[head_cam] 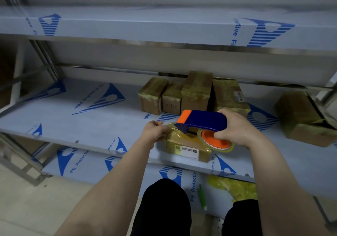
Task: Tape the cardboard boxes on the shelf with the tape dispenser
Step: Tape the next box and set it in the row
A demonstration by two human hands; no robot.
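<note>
The shelf point(91, 111), wrapped in blue-printed protective film, carries everything. Along its back edge, right of the middle, a cluster of cardboard boxes point(197, 93) stands pushed together. All are already glossy with yellowish tape, which suggests they have been set aside as done. Another taped box point(302, 119) sits apart towards the right end, tilted.

The box in hand point(184, 144) lies at the front edge, just right of centre, probably pulled forward so that both arms can work over it. Its long axis runs roughly along that edge, and its white label faces the person.

The tape dispenser point(204, 121) hovers just above this box. It too lies left to right, its orange nose pointing left and its tape roll point(215, 139) hanging over the box's right end.

The right hand point(235, 126) is curled firmly round the dispenser's blue handle at the roll end, holding it level so tape can pay out from the nose. The left hand point(155, 130), at the box's left end, appears to pinch the tape end point(165, 123) between thumb and fingers, drawn taut from the nose. That looks like the start of a strip, to be anchored on the left side before the dispenser pulls away rightwards.

On the shelf below lie a crumpled wad of used tape point(235, 186) and a green pen-like tool point(202, 197).
</note>
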